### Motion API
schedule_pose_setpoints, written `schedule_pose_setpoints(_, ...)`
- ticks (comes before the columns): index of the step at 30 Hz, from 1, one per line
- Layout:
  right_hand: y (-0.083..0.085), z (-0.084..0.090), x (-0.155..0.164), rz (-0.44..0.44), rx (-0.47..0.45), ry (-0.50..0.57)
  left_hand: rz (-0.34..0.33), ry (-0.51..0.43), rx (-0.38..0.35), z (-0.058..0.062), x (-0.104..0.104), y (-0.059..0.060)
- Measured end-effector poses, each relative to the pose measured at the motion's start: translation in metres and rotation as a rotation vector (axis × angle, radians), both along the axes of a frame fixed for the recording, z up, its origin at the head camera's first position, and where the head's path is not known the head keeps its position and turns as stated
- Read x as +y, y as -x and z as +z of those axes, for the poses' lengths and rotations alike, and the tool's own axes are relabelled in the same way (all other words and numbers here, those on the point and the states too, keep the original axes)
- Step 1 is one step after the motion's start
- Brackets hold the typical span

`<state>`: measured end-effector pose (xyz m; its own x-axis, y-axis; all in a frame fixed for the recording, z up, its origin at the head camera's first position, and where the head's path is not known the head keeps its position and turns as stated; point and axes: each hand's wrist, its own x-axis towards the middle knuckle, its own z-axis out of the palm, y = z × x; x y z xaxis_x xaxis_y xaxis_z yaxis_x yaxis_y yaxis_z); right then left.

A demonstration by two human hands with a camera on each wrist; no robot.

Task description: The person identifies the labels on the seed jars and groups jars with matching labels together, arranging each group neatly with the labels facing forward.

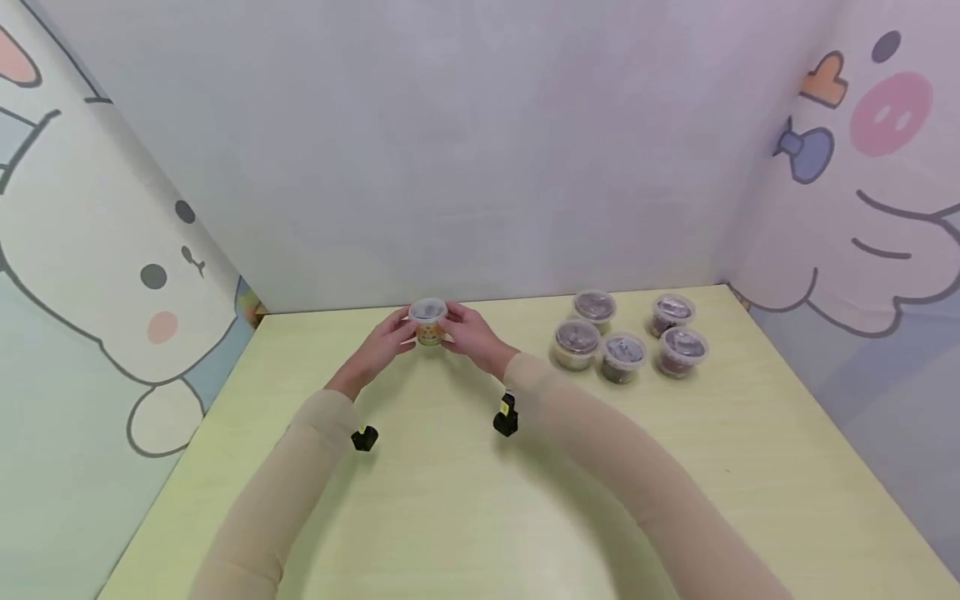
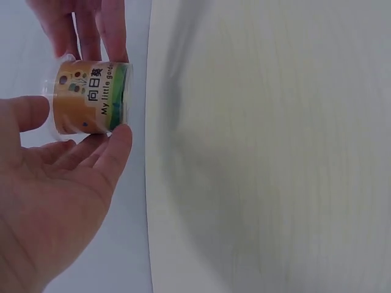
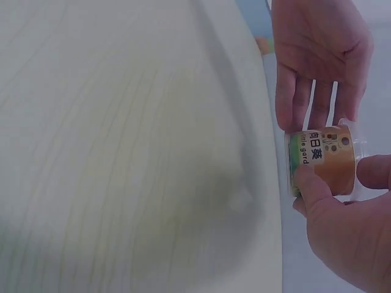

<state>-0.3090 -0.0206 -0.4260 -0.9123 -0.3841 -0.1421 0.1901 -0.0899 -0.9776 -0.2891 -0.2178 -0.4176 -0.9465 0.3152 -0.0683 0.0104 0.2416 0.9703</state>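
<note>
- A small round cup (image 1: pixel 429 323) of clear plastic, with a see-through lid and an orange paper band printed "My little garden" and a green strip at its foot, sits at the far edge of the worktop (image 1: pixel 465 508), close to the back wall
- The left hand (image 1: pixel 384 342) holds the cup from its own side: in the left wrist view the thumb lies near the lid rim and the fingers (image 2: pixel 113 149) curve under the band
- The right hand (image 1: pixel 467 332) grips the opposite side; in the right wrist view its thumb (image 3: pixel 311 189) presses on the green strip while the left hand's straight fingers touch the band from beyond
- Both forearms wear smooth beige sleeves, each with a small black and yellow wrist unit (image 1: pixel 507 415)
- The worktop is pale yellow-green with a faint wood grain and a matt surface
- Well apart to the right stands a cluster of five like cups (image 1: pixel 626 337), clear lidded tubs with dark contents, packed close together
- The side panels (image 1: pixel 112 275) are glossy sheets printed with soft cartoon animals; the back wall is plain pale lilac
</note>
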Motion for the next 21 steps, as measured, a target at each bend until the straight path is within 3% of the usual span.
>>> schedule_pose_setpoints(13,0.01,-0.024,-0.017,-0.08,-0.04,0.069,0.083,-0.031,-0.067,-0.017,0.001,0.018)
schedule_pose_setpoints(21,0.011,-0.026,-0.024,-0.144,-0.036,0.066,0.137,-0.068,-0.06,-0.025,0.003,0.023)
